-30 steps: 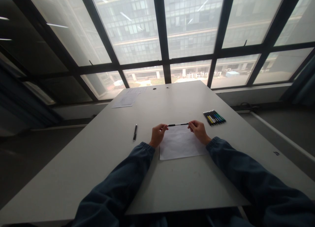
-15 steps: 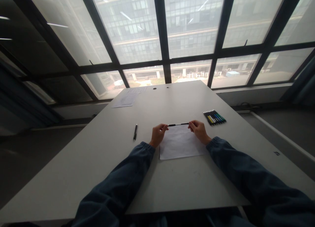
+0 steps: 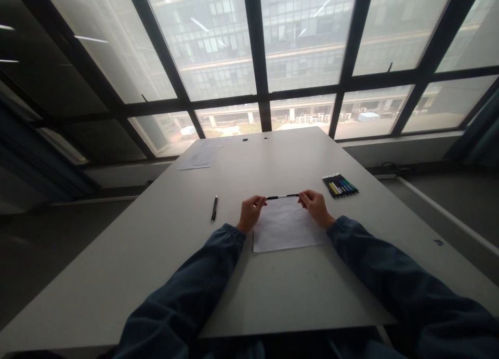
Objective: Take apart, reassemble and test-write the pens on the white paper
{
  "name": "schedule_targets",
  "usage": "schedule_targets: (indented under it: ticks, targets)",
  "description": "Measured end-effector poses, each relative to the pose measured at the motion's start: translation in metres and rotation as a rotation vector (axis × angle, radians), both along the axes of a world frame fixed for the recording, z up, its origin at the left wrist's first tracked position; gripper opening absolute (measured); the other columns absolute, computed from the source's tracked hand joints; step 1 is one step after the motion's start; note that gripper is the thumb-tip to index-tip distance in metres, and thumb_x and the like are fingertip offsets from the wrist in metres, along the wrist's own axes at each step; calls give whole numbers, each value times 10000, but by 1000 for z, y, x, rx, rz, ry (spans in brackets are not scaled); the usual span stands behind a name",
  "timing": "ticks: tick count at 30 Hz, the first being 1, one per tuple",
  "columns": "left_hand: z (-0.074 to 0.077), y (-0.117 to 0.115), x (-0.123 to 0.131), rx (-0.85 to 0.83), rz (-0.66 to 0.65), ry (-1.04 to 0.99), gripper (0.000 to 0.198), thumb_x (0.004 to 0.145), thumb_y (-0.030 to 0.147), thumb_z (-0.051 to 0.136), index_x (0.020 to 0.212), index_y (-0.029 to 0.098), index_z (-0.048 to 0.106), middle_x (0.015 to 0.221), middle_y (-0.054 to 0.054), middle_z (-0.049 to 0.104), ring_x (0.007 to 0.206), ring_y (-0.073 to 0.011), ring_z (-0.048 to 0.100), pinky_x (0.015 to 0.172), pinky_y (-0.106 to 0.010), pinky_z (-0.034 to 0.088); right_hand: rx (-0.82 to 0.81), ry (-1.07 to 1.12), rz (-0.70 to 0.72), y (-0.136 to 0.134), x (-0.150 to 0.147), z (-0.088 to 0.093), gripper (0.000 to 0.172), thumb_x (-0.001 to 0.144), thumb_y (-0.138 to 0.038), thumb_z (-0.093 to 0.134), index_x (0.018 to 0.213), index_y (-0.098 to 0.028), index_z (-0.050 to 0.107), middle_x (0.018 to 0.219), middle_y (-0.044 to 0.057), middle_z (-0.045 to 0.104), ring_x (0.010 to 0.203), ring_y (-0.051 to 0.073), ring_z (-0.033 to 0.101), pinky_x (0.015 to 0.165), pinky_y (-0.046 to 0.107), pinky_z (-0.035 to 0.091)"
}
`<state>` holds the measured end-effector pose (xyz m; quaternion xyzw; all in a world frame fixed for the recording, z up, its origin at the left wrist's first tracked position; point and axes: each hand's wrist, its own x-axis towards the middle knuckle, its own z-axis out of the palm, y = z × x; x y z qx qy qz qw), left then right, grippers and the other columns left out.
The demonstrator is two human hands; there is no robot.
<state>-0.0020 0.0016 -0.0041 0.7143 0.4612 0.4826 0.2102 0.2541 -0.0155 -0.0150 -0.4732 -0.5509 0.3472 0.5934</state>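
Here, the left hand (image 3: 251, 212) and right hand (image 3: 315, 207) each pinch one end of a pen (image 3: 283, 197), maybe just above the paper (image 3: 287, 228).

Your left hand (image 3: 251, 212) and right hand (image 3: 315, 207) are hiding the ends of the pen (image 3: 282, 197), the right also covering part of the sheet (image 3: 286, 226). The bottom edge is cutting off your sleeves (image 3: 191, 283); the far papers (image 3: 198, 157) are appearing too small to read.

Arms (image 3: 187, 281) stretched forward; left grip (image 3: 251, 212), right grip (image 3: 314, 207) pinched, lower fingers (image 3: 301, 201) apparently curled.
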Motion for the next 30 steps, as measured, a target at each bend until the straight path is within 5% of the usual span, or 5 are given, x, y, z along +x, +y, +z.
schedule_targets:
  ticks: [30]
  targets:
    - [4,-4,2,-26,2,4,392,904,485,556,721,174,708,690,-39,725,643,-170,656,668,-274,495,2,-54,-6,3,2,-5,447,820,-578,610,682,-156,669,535,32,601,473,125,484,443,245,363]
